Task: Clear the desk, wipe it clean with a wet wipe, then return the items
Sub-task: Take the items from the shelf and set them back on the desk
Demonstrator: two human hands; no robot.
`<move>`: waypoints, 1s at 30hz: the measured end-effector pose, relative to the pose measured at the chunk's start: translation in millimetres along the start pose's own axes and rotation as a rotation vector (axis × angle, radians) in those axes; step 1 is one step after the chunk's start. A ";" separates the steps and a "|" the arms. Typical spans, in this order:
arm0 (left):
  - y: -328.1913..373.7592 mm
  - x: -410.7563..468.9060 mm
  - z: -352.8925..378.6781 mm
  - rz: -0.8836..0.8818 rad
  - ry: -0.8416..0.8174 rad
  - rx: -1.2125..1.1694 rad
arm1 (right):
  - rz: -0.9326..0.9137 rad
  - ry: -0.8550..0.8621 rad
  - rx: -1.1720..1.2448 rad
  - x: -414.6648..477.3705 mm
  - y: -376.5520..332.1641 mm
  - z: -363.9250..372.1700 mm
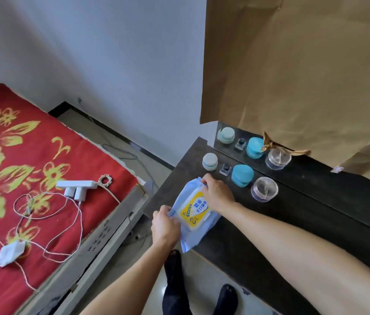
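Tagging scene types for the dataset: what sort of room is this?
Probably a bedroom: a bed with a red flowered cover stands next to a dark desk that carries a row of small jars before a mirror, like a dressing table.

Wall: we see a plain white wall (122,53) rising beyond the grip and to its left.
Skirting: a black skirting (111,130) runs along the wall's foot, left of the grip.
Floor: pale glossy floor (154,162) lies between bed and desk, just left of the grip.
Bed: far left of the grip we find a bed (2,167) under a red cover with gold flowers, on a light bed frame (102,233).
Desk: the dark desk (315,201) lies under the grip and stretches right.
Backing: brown paper (304,76) stands above and right of the grip, with a mirror (311,171) strip below it.
Light: soft and even.
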State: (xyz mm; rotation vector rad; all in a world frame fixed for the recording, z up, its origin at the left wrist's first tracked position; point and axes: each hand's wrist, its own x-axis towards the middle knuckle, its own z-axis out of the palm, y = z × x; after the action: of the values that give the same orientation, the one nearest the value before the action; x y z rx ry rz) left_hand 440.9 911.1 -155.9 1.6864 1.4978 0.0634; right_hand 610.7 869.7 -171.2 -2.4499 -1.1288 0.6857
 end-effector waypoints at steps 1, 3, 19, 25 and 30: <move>-1.1 12.2 -0.2 -0.009 -0.022 0.003 | 0.017 -0.001 0.001 9.6 -2.8 3.9; -2.7 37.3 -2.1 -0.013 -0.073 0.004 | 0.054 -0.002 0.005 29.1 -8.9 10.5; 66.8 127.0 -33.3 0.675 -0.201 0.749 | 0.104 0.164 -0.138 38.4 -4.4 -19.8; 123.5 60.7 12.4 0.971 -0.265 0.735 | 0.213 0.314 -0.157 -44.1 34.5 -56.5; 139.6 -30.6 63.0 1.196 -0.286 0.751 | 0.289 0.447 -0.188 -154.6 83.6 -82.1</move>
State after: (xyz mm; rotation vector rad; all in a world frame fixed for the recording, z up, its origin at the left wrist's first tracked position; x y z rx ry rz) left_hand 576.9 863.2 -96.0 2.8275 0.0967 -0.1171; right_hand 620.1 688.4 -103.0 -2.7631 -0.7006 0.0875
